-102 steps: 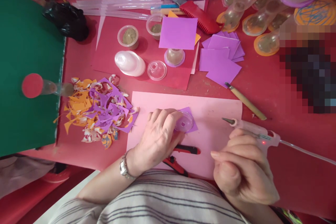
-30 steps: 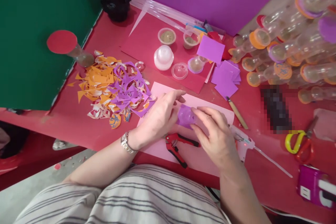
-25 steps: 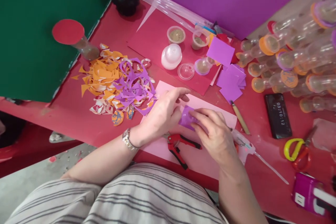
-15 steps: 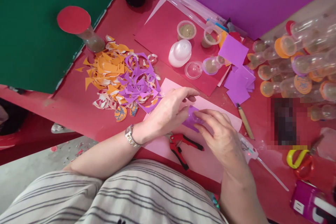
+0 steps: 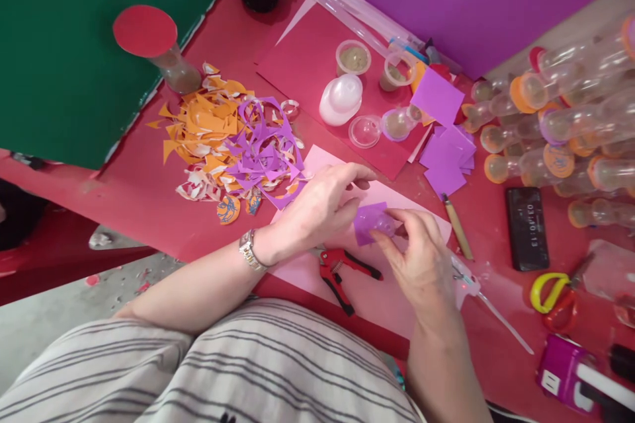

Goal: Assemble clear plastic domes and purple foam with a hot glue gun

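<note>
My right hand (image 5: 421,254) pinches a small clear plastic bottle (image 5: 383,225) between thumb and fingers. The bottle lies against a purple paper square (image 5: 364,221), over pink paper (image 5: 381,297). To the left of the square hovers my left hand (image 5: 325,205), with a watch at the wrist. Its index finger stretches out and the thumb stands apart from it; nothing shows between them. Below the hands lie red-handled cutters (image 5: 342,271). A glue gun (image 5: 466,281) is partly hidden behind my right wrist.
Orange scraps (image 5: 203,122) and purple scraps (image 5: 270,152) are heaped at left. Behind the hands stand cups of sand (image 5: 353,61). Purple squares (image 5: 446,158), a wooden-handled tool (image 5: 457,228), stacked clear bottles (image 5: 560,125), a phone (image 5: 527,228) and scissors (image 5: 550,294) lie to the right.
My right hand has shifted slightly right and turned the bottle, so more of it and the purple square shows. My left hand has hardly moved.
</note>
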The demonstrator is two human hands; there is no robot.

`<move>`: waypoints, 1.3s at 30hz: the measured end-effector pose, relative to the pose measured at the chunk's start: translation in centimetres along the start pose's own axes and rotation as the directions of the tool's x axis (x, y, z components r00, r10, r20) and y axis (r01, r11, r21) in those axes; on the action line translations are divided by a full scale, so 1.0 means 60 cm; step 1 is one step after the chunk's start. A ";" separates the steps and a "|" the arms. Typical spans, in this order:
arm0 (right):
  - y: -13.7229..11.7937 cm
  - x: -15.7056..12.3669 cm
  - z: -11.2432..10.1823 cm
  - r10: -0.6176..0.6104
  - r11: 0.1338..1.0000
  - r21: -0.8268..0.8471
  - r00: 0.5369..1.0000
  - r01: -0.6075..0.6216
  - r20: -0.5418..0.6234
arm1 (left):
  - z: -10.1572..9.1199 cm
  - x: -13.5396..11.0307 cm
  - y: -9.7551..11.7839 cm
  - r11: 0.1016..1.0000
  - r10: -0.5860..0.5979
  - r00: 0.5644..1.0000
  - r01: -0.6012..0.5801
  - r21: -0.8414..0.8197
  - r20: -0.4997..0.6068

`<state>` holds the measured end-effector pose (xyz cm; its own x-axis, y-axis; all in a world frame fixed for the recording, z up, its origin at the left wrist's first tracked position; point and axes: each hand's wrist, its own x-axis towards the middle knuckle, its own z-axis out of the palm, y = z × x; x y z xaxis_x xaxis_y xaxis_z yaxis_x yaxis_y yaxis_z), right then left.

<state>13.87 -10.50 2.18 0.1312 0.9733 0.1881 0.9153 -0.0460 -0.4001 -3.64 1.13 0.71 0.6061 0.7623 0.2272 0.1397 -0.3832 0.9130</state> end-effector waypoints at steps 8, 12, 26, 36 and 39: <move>0.010 0.007 -0.037 -0.188 0.980 -0.036 0.974 0.194 0.128 | -0.003 -0.002 0.006 0.999 -0.038 0.998 0.037 0.008 0.047; 0.015 0.010 -0.033 -0.200 0.979 0.002 0.957 0.204 0.211 | -0.002 -0.002 0.006 0.999 -0.032 0.998 0.032 -0.001 0.053; 0.011 0.009 -0.021 -0.132 0.991 0.022 0.980 0.130 0.151 | 0.002 0.001 -0.002 0.996 -0.085 0.993 0.081 0.048 0.084; -0.001 0.004 -0.002 -0.037 0.999 -0.009 0.998 0.037 0.057 | 0.001 0.004 -0.002 0.989 -0.113 0.988 0.102 0.103 0.106; 0.002 0.008 -0.015 -0.107 0.994 -0.018 0.993 0.108 0.049 | 0.003 0.002 -0.003 0.991 -0.103 0.989 0.093 0.099 0.103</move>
<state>14.42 -10.23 3.03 0.0133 0.9825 0.1857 0.9309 0.0557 -0.3610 -3.45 1.19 0.54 0.6657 0.7401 0.0958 0.2724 -0.3605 0.8921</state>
